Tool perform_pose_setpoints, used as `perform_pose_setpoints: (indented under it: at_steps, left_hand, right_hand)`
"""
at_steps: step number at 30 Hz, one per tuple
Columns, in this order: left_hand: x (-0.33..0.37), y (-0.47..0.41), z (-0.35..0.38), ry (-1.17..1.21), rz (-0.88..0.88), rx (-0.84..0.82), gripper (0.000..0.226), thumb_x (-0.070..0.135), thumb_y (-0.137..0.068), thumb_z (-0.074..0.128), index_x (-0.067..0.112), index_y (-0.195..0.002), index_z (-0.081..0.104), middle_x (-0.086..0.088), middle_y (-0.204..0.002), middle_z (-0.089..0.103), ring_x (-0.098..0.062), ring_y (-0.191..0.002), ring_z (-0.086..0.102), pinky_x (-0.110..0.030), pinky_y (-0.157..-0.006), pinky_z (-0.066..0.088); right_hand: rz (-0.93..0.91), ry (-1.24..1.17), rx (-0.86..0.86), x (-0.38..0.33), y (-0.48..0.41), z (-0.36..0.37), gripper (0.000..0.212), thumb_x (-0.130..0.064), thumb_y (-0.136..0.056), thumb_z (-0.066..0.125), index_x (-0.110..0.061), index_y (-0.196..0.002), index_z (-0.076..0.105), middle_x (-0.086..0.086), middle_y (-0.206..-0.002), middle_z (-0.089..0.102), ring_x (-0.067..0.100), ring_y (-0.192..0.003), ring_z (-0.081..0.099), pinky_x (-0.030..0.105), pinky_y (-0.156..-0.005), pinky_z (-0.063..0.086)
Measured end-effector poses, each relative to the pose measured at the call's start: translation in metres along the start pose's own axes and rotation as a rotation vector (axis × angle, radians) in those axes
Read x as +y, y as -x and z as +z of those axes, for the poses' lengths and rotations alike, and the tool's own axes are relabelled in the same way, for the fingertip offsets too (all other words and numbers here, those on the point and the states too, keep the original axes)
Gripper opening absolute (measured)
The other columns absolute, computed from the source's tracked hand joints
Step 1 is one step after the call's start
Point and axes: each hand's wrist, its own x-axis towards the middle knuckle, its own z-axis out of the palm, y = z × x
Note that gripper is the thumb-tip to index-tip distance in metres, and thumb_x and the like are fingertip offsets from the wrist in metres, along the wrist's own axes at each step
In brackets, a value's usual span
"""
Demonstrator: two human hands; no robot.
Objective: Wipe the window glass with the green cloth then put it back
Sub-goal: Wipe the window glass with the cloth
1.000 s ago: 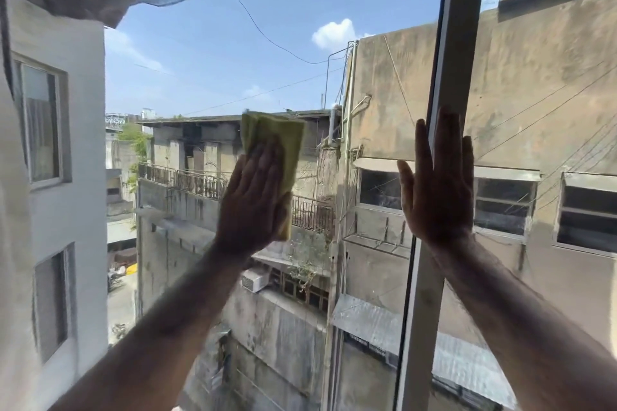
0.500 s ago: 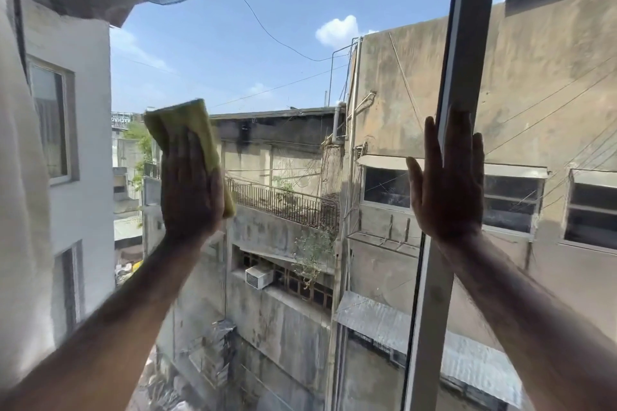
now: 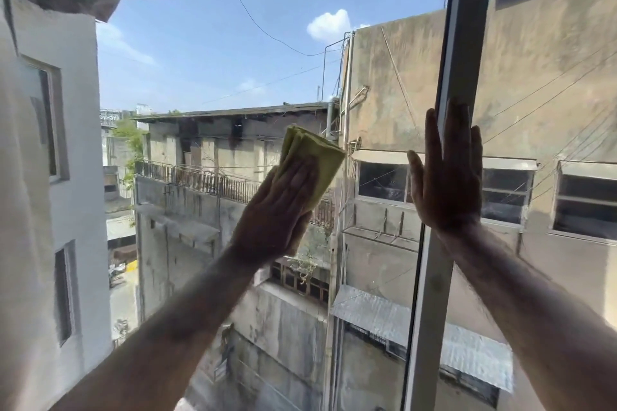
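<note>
Left hand [image 3: 278, 212] flat, fingers together, pressing folded green cloth [image 3: 312, 157] on window glass [image 3: 233, 70], just left of window frame [image 3: 450, 77]. Right hand [image 3: 445, 183] open, fingers together, braced on frame. Advise even pressure, overlapping strokes, cloth kept flat.

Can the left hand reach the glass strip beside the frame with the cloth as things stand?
Probably yes. The left hand presses the green cloth flat on the pane just left of the window frame, with only bare glass between. The right hand rests on the frame, not in the path.
</note>
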Motion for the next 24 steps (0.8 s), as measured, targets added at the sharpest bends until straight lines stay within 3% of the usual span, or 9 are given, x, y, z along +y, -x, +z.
perform_pose_setpoints:
  at_steps: [3,5,7,9,12,14,16,19,24]
  left_hand:
    - [-0.047,0.019,-0.019,-0.033,-0.442,0.082,0.066,0.027,-0.107,0.044,-0.002,-0.162,0.021,-0.025,-0.170,0.023,-0.036,-0.161,0.020,-0.057,-0.129,0.027]
    - [-0.078,-0.014,-0.034,-0.013,-0.817,0.148,0.066,0.033,-0.109,0.030,-0.004,-0.162,0.015,-0.026,-0.171,0.019,-0.037,-0.162,0.018,-0.053,-0.132,0.020]
    - [-0.089,-0.066,-0.049,0.069,-1.013,0.239,0.070,0.040,-0.109,0.024,-0.003,-0.162,0.014,-0.023,-0.173,0.017,-0.034,-0.162,0.016,-0.051,-0.133,0.017]
    - [-0.076,-0.108,-0.049,0.074,-0.922,0.274,0.069,0.042,-0.109,0.025,-0.001,-0.163,0.016,-0.019,-0.173,0.018,-0.032,-0.163,0.016,-0.051,-0.134,0.017]
    - [-0.012,-0.125,-0.022,0.053,-0.461,0.235,0.063,0.037,-0.111,0.032,0.002,-0.163,0.021,-0.017,-0.173,0.021,-0.031,-0.163,0.016,-0.053,-0.133,0.021]
    - [0.029,-0.093,0.000,0.071,-0.126,0.149,0.060,0.030,-0.110,0.039,0.003,-0.162,0.025,-0.018,-0.172,0.023,-0.031,-0.163,0.015,-0.055,-0.131,0.024]
    - [0.038,-0.042,0.012,0.072,0.045,0.048,0.061,0.029,-0.109,0.043,0.007,-0.163,0.025,-0.016,-0.173,0.022,-0.028,-0.164,0.013,-0.054,-0.132,0.024]
    - [0.002,0.033,0.013,0.022,-0.039,0.032,0.059,0.030,-0.109,0.040,0.006,-0.161,0.029,-0.018,-0.170,0.028,-0.031,-0.162,0.021,-0.059,-0.126,0.034]
    - [-0.060,0.012,-0.019,-0.038,-0.714,0.203,0.064,0.028,-0.108,0.038,-0.002,-0.162,0.020,-0.024,-0.170,0.025,-0.036,-0.160,0.023,-0.053,-0.131,0.025]
  right_hand:
    - [0.004,-0.009,0.001,-0.002,0.000,-0.003,0.064,-0.038,-0.117,0.034,-0.007,-0.171,0.020,0.028,-0.178,0.013,0.039,-0.168,0.012,0.057,-0.135,0.022]
    - [0.004,0.000,0.000,-0.003,0.000,-0.003,0.064,-0.039,-0.117,0.032,-0.008,-0.171,0.020,0.028,-0.177,0.014,0.040,-0.168,0.013,0.057,-0.135,0.023]
    - [0.005,0.004,-0.003,-0.003,0.000,-0.004,0.064,-0.039,-0.116,0.031,-0.008,-0.171,0.020,0.028,-0.177,0.014,0.040,-0.168,0.013,0.058,-0.135,0.024]
    - [0.000,0.000,0.002,-0.003,0.000,-0.005,0.064,-0.039,-0.116,0.032,-0.008,-0.171,0.021,0.028,-0.177,0.014,0.041,-0.167,0.014,0.059,-0.134,0.025]
    - [-0.002,0.005,0.006,-0.002,0.000,-0.003,0.064,-0.039,-0.117,0.033,-0.008,-0.171,0.020,0.027,-0.178,0.014,0.040,-0.168,0.014,0.059,-0.134,0.025]
    - [0.002,0.015,-0.001,-0.002,0.000,-0.003,0.064,-0.041,-0.116,0.031,-0.010,-0.172,0.018,0.026,-0.178,0.013,0.039,-0.168,0.013,0.059,-0.134,0.025]
    - [-0.006,0.023,0.006,-0.002,0.001,-0.002,0.065,-0.043,-0.117,0.030,-0.011,-0.172,0.017,0.026,-0.178,0.013,0.040,-0.168,0.014,0.059,-0.134,0.025]
    - [-0.004,0.015,0.017,-0.002,0.000,-0.001,0.069,-0.049,-0.116,0.031,-0.009,-0.171,0.019,0.027,-0.178,0.014,0.040,-0.167,0.014,0.059,-0.134,0.024]
    - [-0.004,0.009,0.024,-0.003,0.000,-0.003,0.070,-0.051,-0.115,0.034,-0.009,-0.171,0.024,0.029,-0.177,0.017,0.041,-0.167,0.017,0.059,-0.133,0.026]
